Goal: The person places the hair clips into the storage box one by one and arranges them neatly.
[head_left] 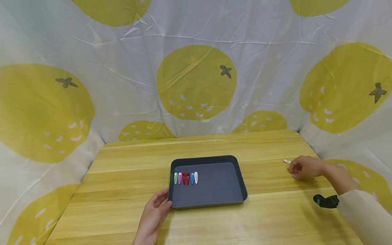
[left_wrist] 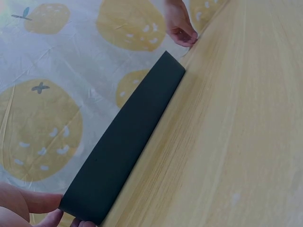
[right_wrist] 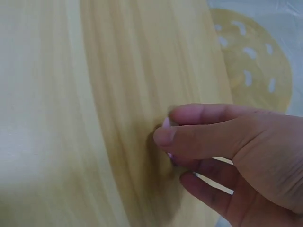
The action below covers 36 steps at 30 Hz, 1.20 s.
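Observation:
A dark grey rectangular tray (head_left: 211, 185) sits on the table, and my left hand (head_left: 154, 215) grips its near left corner. In the left wrist view the thumb and fingers pinch the end of the tray's wall (left_wrist: 124, 137). Along the tray's left side lies a row of snap hair clips: a green one (head_left: 176, 178), a pink one (head_left: 180, 178), two red ones (head_left: 184, 178), a blue one (head_left: 192, 178) and a white one (head_left: 196, 177). Over at the table's right side, my right hand (head_left: 303, 167) pinches a pink hair clip (right_wrist: 166, 123), mostly hidden by thumb and fingers.
A white hair clip (head_left: 287, 161) lies on the table (head_left: 128, 170) just beyond my right hand. Near the right sleeve is a black device (head_left: 326, 201) with a green patch. A curtain (head_left: 196, 81) with yellow fruit print hangs behind and beside the table.

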Tool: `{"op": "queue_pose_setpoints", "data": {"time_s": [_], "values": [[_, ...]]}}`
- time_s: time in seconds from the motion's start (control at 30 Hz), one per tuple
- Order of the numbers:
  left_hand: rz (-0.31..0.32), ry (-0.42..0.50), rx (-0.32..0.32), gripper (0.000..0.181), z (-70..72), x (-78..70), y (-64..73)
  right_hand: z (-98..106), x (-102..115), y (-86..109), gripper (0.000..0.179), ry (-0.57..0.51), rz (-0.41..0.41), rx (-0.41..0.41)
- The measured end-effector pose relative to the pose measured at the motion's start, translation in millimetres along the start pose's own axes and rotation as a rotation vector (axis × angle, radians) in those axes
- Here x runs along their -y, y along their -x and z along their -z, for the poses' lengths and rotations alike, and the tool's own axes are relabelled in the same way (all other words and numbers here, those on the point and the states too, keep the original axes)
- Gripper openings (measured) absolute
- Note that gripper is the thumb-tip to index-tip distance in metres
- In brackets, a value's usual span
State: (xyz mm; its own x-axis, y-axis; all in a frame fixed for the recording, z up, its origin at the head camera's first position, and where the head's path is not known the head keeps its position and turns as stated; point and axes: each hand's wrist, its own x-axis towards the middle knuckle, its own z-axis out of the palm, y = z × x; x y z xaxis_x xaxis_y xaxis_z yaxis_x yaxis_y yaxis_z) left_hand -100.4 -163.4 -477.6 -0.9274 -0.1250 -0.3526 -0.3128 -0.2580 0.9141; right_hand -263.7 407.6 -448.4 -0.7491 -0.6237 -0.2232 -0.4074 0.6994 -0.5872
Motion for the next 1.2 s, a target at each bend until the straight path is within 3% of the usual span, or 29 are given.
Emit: {"op": "queue_pose_setpoints", "data": {"time_s": [0.2,0.53,0.8,1.2], "values": [[-0.002,0.005,0.001,0.056,-0.3,-0.7,0.7,-6,2,-1.8,0.015,0.003,-0.007,-0.035],[-0.014,0.002,0.005,0.056,-0.1,-0.2,0.4,-12,-2,-1.7,0.016,-0.104,-0.021,0.022],[-0.032,0.005,0.018,0.055,0.1,0.7,2.6,-11,2,-4.1,0.020,-0.094,0.043,0.035],[-0.019,-0.003,0.013,0.056,-0.4,-0.2,1.2,-6,27,-22.6,0.016,-0.158,0.031,0.016]]}}
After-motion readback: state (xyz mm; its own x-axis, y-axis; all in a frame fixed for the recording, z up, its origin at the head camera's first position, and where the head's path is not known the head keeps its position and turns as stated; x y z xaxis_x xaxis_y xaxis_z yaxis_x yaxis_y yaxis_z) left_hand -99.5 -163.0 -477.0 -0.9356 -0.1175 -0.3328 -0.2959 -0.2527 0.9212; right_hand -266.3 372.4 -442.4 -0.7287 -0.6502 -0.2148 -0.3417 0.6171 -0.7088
